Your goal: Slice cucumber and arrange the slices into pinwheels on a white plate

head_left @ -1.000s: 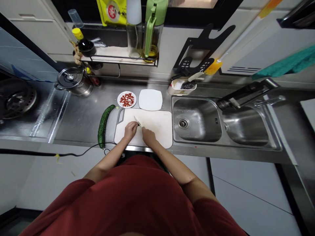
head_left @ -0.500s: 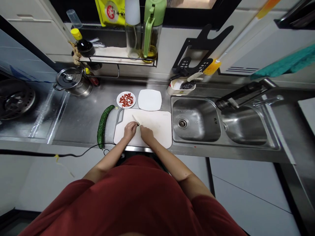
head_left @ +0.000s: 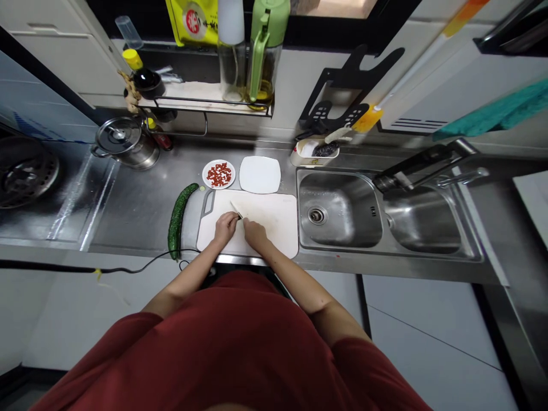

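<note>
Quick note: very little has changed, as your hands sit in nearly the same spot and the blade angle has barely shifted. Going left to right, a round dark metal burner grate (head_left: 26, 177) sits at the far edge of the brushed stainless steel bench (head_left: 128, 217), then a lidded stainless steel pot (head_left: 126, 144), lid on, contents hidden. Behind it, a wire shelf (head_left: 205, 104) carries a green-handled glass oil bottle (head_left: 262, 65) with yellow oil at the base. A long dark green cucumber (head_left: 176, 221) lies on the bench, just beside the white plastic cutting board (head_left: 274, 222). Above the board, a small round white plate (head_left: 209, 181) holds a heap of small red pieces, and a square white plate (head_left: 260, 174) next to it shows nothing on it. Your left hand (head_left: 225, 226) rests on the board with its fingers curled; you can't tell whether it pins anything underneath. Your right hand (head_left: 256, 235) is clenched around the small steel kitchen knife (head_left: 236, 209), handle hidden in the fist, blade angled up and left, tip over the board. Further right, a white plastic caddy (head_left: 314, 154) holds a dark scourer, and the double stainless steel sink (head_left: 338, 210) shows nothing in either basin.
</note>
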`<state>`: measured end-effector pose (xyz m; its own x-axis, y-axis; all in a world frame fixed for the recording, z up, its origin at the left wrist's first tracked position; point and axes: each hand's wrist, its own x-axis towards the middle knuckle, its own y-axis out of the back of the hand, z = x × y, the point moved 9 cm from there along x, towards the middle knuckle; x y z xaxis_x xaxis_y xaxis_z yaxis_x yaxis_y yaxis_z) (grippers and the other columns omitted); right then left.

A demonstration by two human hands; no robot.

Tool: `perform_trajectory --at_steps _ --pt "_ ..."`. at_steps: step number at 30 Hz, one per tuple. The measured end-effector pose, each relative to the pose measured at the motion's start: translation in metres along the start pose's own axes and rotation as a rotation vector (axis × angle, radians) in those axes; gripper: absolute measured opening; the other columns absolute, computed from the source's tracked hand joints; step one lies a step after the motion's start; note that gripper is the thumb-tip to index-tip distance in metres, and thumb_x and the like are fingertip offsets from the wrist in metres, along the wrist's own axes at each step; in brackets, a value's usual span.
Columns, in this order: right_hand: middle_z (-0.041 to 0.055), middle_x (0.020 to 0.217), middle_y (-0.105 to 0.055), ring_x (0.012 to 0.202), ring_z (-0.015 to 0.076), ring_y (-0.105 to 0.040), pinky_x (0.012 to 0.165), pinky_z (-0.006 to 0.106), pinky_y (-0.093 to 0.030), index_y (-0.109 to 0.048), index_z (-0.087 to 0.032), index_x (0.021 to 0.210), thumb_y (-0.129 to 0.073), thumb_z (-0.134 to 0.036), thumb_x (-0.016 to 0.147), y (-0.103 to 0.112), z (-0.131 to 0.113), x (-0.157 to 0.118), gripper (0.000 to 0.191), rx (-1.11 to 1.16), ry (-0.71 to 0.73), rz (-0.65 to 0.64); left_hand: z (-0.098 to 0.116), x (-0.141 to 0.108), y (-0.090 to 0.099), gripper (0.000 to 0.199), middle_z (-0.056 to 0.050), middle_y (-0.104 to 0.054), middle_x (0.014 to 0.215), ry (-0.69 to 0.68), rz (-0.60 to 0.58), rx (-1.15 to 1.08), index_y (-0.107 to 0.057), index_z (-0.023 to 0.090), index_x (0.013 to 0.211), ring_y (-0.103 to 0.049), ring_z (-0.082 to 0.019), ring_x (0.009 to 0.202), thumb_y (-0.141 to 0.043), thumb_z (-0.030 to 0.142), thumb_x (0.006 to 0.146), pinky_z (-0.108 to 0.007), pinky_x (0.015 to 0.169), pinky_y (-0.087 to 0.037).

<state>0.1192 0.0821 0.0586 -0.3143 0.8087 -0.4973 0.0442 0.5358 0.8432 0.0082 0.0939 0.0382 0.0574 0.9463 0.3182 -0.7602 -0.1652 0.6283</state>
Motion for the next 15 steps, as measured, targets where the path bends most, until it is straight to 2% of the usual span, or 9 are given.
perform_trajectory --at_steps 15 --pt "0.0106 0.098 -0.065 0.092 0.0199 -0.064 0.076 0.029 -0.047 -0.046 -0.015 0.111 -0.028 -0.008 0.093 -0.0040 0.0027 0.0056 0.026 0.029 0.025 0.048 -0.0007 -0.0007 0.0002 0.019 -0.006 -0.067 0.094 0.008 0.020 -0.006 -0.064 0.020 0.091 -0.061 -0.017 0.092 -0.046 0.025 0.090 -0.034 0.084 -0.049"
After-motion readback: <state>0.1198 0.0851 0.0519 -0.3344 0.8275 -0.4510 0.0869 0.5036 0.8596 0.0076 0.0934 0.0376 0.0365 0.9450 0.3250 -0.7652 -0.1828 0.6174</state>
